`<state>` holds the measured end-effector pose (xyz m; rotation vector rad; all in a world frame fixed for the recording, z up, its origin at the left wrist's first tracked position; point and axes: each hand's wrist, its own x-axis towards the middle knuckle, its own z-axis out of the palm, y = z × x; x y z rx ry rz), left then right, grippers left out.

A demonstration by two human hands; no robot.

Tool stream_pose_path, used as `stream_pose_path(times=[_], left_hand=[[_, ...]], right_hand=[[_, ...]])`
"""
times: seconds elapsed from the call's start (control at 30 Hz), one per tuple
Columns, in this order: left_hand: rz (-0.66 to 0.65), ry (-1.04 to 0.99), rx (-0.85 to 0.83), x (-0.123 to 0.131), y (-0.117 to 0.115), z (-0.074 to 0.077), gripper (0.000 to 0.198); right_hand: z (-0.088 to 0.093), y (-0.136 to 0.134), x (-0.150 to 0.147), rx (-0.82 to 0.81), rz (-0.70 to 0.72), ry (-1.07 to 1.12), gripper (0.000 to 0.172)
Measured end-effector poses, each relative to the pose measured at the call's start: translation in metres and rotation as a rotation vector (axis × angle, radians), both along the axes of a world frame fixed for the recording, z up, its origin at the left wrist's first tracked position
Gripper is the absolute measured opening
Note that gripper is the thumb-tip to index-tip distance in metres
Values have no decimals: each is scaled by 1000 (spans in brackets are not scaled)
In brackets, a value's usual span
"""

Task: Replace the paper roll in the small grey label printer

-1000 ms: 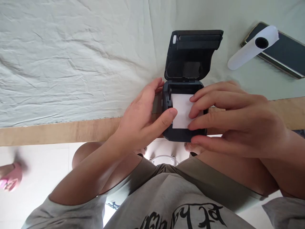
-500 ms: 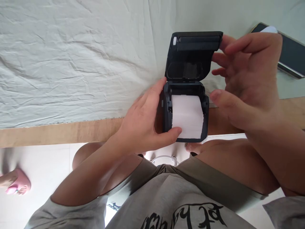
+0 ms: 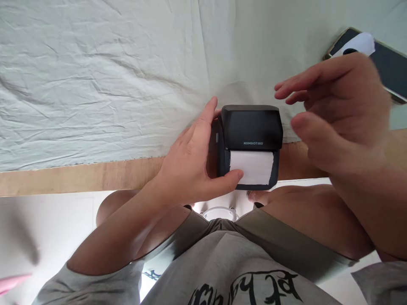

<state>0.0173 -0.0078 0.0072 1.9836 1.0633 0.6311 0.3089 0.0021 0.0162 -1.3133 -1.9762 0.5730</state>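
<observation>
A black label printer, its lid marked NIIMBOT, sits over the table's front edge. Its lid is swung down over the back of the body, and whether it is latched I cannot tell. White label paper shows in front of the lid. My left hand grips the printer's left side, with the thumb lying across the paper's front left corner. To the right, apart from the printer, my right hand is open and empty, its fingers and thumb spread.
Behind my right hand lies a dark phone with a white curled piece on it. A wrinkled pale cloth covers the table, whose wooden edge shows in front. Something pink is on the floor at left.
The printer's lid has swung down from upright toward me. My right hand has let go of it and moved away to the right. My left hand has stayed in place.
</observation>
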Motion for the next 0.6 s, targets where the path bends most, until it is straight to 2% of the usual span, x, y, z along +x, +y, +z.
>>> stream_pose_path(times=[0.1,0.17,0.33,0.43,0.6], left_hand=[[-3,-23,1,-1,2,0,101],[20,-59,-20,0,3,0,88],[146,-97,-86,8,3,3,60],[182,-114,-87,12,4,6,46],[163,-138,-83,12,7,6,45]], right_hand=[[6,5,-1,-34,114,-4,33],[5,7,1,-118,163,-18,38],[2,8,6,-213,184,27,44],[5,10,7,-215,193,1,46],[8,14,7,-263,233,-59,48]])
